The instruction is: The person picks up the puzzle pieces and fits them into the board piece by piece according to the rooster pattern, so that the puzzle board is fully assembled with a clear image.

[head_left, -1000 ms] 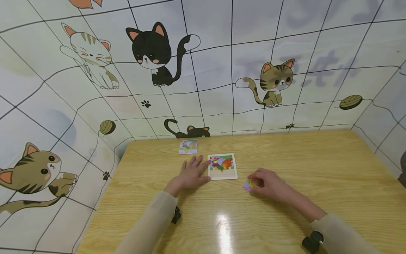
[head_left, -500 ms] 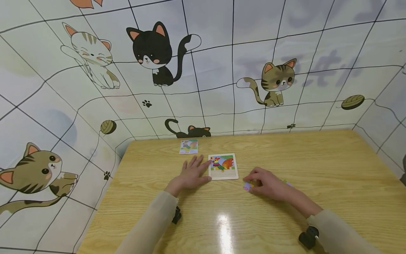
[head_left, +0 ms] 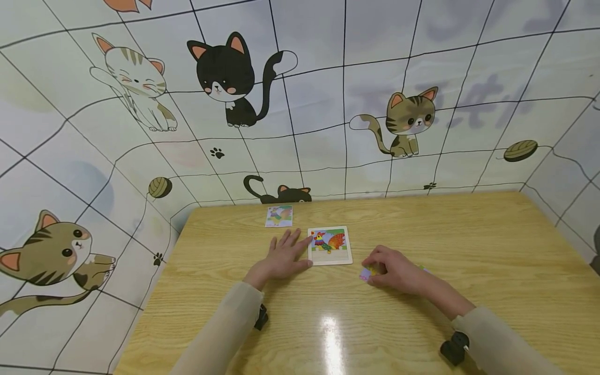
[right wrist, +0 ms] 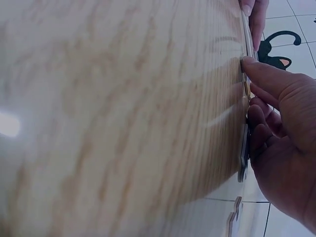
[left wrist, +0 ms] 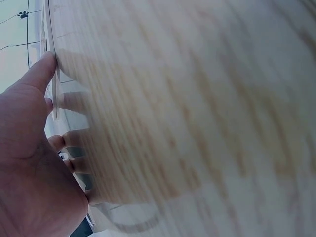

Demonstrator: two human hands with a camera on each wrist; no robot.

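Note:
My left hand (head_left: pixel 281 259) lies spread on the table, its thumb and forefinger touching the left edge of a square puzzle tray (head_left: pixel 330 257). Assembled pieces fill the tray's upper part with a colourful rooster; the lower strip is bare wood. To the right of the tray, my right hand (head_left: pixel 396 272) pinches a lilac and yellow puzzle piece (head_left: pixel 365 274) between thumb and fingers, at table level. Its palm hides part of what lies beneath. In the right wrist view, more flat pieces (right wrist: pixel 243 155) lie edge-on by the curled fingers.
A square rooster picture card (head_left: pixel 278 216) lies behind the left hand, near the table's back edge. Another piece (head_left: pixel 424 269) peeks out beyond the right wrist. A cat-patterned wall covering (head_left: pixel 319 156) stands behind the wooden table (head_left: pixel 469 234).
The right hand has shifted slightly, its fingertips drawing closer over the lilac piece. A piece beyond the right wrist is a little more exposed. The left hand and tray stay put.

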